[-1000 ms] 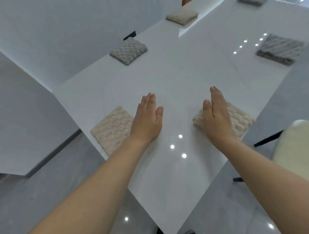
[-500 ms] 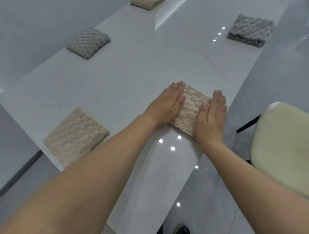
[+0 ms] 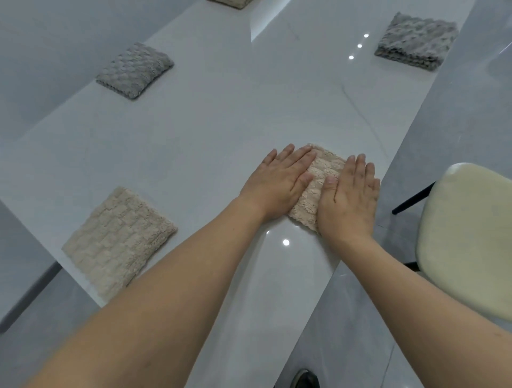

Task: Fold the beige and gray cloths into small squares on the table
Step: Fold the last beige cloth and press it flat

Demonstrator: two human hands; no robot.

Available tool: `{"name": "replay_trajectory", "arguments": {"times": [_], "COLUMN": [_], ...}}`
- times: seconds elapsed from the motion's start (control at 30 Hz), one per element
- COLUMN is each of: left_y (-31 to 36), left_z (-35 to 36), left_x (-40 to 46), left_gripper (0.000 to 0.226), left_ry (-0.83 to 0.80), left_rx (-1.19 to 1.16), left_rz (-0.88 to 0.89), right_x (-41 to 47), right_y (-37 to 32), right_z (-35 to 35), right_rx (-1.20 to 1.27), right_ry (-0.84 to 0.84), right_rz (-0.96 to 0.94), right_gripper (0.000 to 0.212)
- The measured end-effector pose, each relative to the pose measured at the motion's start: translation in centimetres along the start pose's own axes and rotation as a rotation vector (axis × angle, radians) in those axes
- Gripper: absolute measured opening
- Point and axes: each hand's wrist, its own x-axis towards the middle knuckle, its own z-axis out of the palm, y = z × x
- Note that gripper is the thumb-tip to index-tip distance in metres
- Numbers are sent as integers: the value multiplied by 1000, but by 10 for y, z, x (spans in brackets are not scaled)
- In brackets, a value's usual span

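Note:
A folded beige cloth (image 3: 318, 182) lies near the right edge of the white table (image 3: 210, 133). My left hand (image 3: 279, 182) presses flat on its left side and my right hand (image 3: 350, 199) presses flat on its right side, fingers extended. A second folded beige cloth (image 3: 116, 241) lies at the near left corner. A folded gray cloth (image 3: 134, 70) sits along the left edge, another gray one (image 3: 417, 40) at the far right. A beige folded cloth (image 3: 231, 2) shows partly at the top edge.
A cream-cushioned chair (image 3: 468, 235) with dark legs stands right of the table, close to my right arm. Grey tiled floor (image 3: 457, 116) surrounds the table. A dark shoe (image 3: 304, 379) shows at the bottom.
My left hand moved right from the bare tabletop onto the beige cloth, joining my right hand. Both palms now lie flat on it, and the view shifted right.

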Motion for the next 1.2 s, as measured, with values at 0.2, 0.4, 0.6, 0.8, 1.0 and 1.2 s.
{"name": "replay_trajectory", "arguments": {"times": [0.2, 0.4, 0.6, 0.8, 1.0, 1.2], "left_y": [-2, -11, 54, 146, 145, 142], "left_z": [3, 3, 4, 31, 53, 64], "left_x": [0, 7, -13, -6, 10, 10], "left_gripper": [52, 49, 55, 55, 62, 66], "left_ry": [25, 436, 802, 967, 935, 744], "left_rx": [-13, -172, -571, -772, -565, -174], "left_rz": [8, -613, -907, -937, -1043, -1078], "right_x": [-3, 10, 72, 100, 113, 117], "right_y": [45, 105, 67, 23, 31, 39], "right_z": [-17, -40, -78, -74, -54, -40], "right_rx": [-29, -33, 491, 420, 313, -48], "right_ry": [-83, -56, -323, -622, -754, -555], "right_rz": [49, 56, -402, -734, -906, -1086], "right_gripper": [61, 59, 50, 49, 51, 68]}}
